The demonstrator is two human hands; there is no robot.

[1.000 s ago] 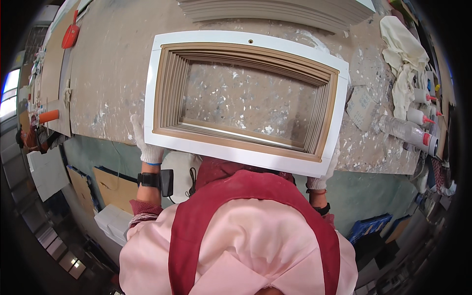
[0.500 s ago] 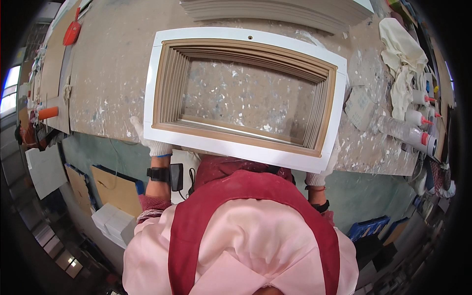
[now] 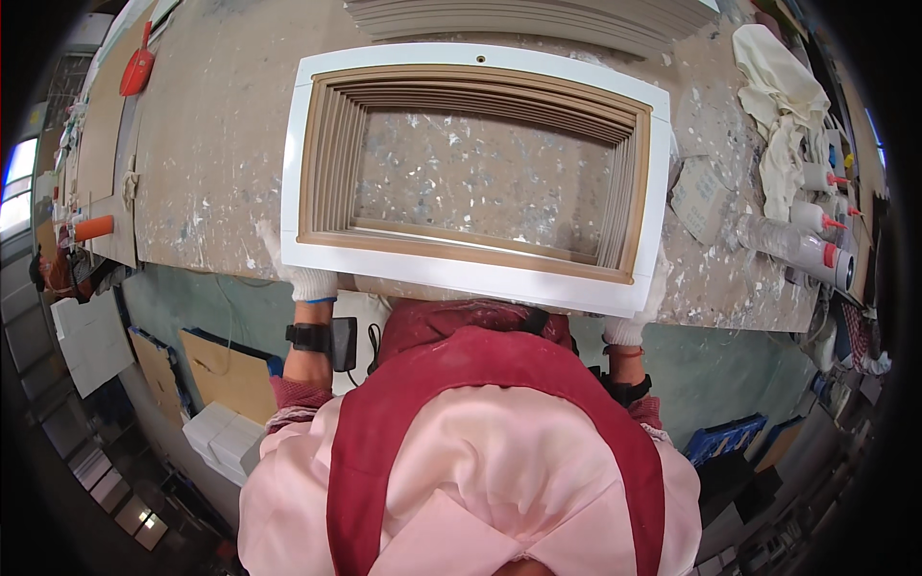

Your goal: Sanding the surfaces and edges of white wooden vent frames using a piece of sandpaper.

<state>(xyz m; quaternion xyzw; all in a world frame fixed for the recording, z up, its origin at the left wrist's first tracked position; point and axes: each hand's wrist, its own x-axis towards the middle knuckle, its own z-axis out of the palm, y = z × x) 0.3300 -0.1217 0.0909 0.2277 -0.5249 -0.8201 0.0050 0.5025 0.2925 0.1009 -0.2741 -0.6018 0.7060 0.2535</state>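
Observation:
A stack of rectangular white frames [image 3: 461, 276] with brown inner edges lies on the worktable in front of me. Through its opening the speckled tabletop shows. My left hand [image 3: 307, 282], in a white knit glove, holds the stack at its near left corner, with some fingers along the left side. At the near right corner my right hand [image 3: 629, 331], gloved too, grips the other side. The frames hide most of the right fingers and part of the left ones.
Behind lies another pile of pale boards [image 3: 519, 24]. To the right are a cream cloth [image 3: 783, 91], a paper scrap [image 3: 699, 200], a clear bottle [image 3: 783, 242] and white bottles with red tips [image 3: 812, 216]. A red scoop [image 3: 137, 73] lies far left on the paint-flecked worktable [image 3: 206, 182].
The whole view has shifted slightly, and the stack sits a little higher in it, its near right corner most. Both hands stay at its sides.

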